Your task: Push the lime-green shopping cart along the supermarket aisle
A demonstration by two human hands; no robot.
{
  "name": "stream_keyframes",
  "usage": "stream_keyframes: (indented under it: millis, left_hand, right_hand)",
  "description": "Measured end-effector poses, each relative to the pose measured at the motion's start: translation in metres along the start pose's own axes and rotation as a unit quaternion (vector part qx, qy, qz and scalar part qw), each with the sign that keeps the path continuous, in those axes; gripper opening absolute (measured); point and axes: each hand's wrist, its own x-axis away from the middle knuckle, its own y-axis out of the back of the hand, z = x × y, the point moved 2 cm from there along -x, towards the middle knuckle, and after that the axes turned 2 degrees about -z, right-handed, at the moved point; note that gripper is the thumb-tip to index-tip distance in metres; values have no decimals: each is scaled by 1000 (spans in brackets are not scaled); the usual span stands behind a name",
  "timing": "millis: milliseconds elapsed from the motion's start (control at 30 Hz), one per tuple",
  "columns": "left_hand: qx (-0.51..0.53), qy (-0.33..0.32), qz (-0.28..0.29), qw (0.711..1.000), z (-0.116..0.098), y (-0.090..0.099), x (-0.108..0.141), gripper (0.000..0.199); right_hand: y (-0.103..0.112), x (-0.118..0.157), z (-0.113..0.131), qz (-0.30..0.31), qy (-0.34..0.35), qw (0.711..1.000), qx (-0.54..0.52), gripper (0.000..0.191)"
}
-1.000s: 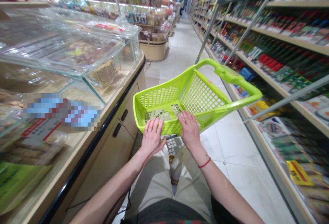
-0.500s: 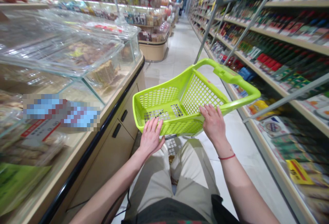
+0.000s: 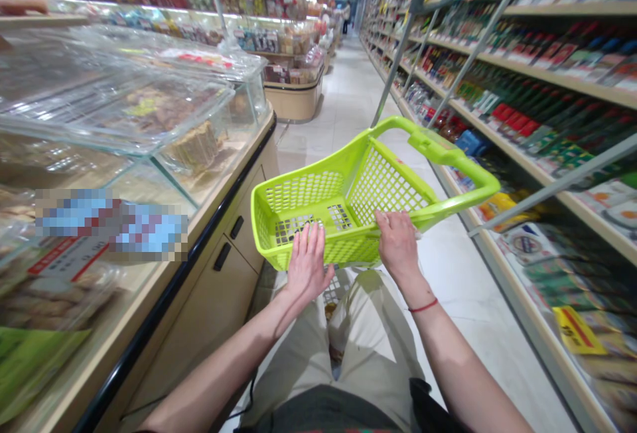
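Observation:
A bright green shopping cart stands sideways in front of my knees, its perforated basket showing nothing inside and its looped handle on the right. My left hand lies against the basket's near side with its fingers apart over the rim. Farther right, my right hand has its fingers bent over the near rim close to the handle end, gripping it. A thin red band circles my right wrist.
To the left, a wooden counter bears clear display cases with packaged food. Stocked shelves line the right side, with slanted metal bars in front. A tiled aisle runs ahead; a person stands far off.
My left hand has slid right along the near rim. My right hand has shifted slightly left. The cart appears slightly farther left and lower in view.

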Motion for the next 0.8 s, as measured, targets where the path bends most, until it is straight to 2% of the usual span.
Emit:
stream_keyframes:
  millis: [133,267,367,467,633,800]
  left_hand:
    - [9,-49,32,998,-21,-6,-21,89]
    - [32,-93,37,994,-39,-10,-38,87]
    - [43,-100,35,993,-42,-12,-41,84]
    - [56,-107,27,992,-38,-12,-39,80]
    - [64,-104,8,992,-32,-9,-35,74]
    - [61,-104,17,993,-32,-8,-34,75]
  right_hand:
    - [-1,-1,8,-4,-1,1000,-12,44]
    - [1,0,19,2,-4,1000,-22,49]
    - [4,2,27,23,-5,999,-27,55]
    - [7,5,28,36,12,999,-23,51]
    - [11,6,7,26,53,998,-22,46]
    - [15,6,-23,-22,10,1000,-19,51]
